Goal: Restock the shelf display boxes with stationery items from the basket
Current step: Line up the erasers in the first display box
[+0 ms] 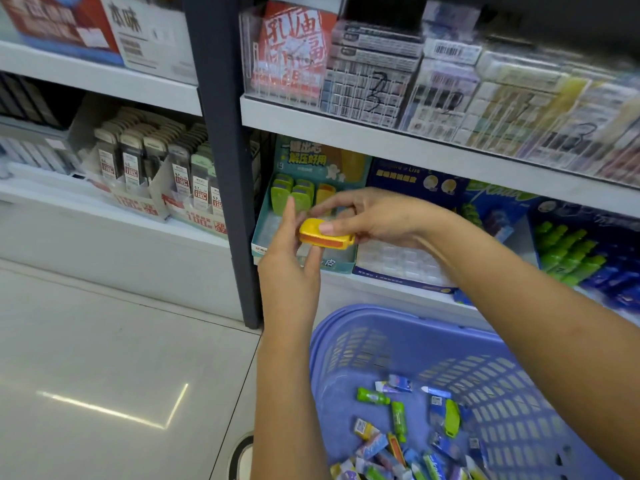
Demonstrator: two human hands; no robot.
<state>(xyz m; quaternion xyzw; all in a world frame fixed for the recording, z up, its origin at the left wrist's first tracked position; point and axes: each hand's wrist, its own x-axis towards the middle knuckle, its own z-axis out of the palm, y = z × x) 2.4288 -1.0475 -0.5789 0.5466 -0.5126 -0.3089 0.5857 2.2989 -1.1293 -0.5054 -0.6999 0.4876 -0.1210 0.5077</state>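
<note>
The yellow stationery item [325,234] sits between both hands, in front of the teal display box [260,226] on the lower shelf and above its bare front rows. The right hand [374,216] pinches it, thumb across its top and fingers curled behind. The left hand [291,251] holds its left end, index finger pointing upward and thumb beneath. At the back of the box stand 3 green pieces [291,195] and 1 yellow piece. Below, on the floor, the purple basket [346,341] holds loose small packets [398,417].
</note>
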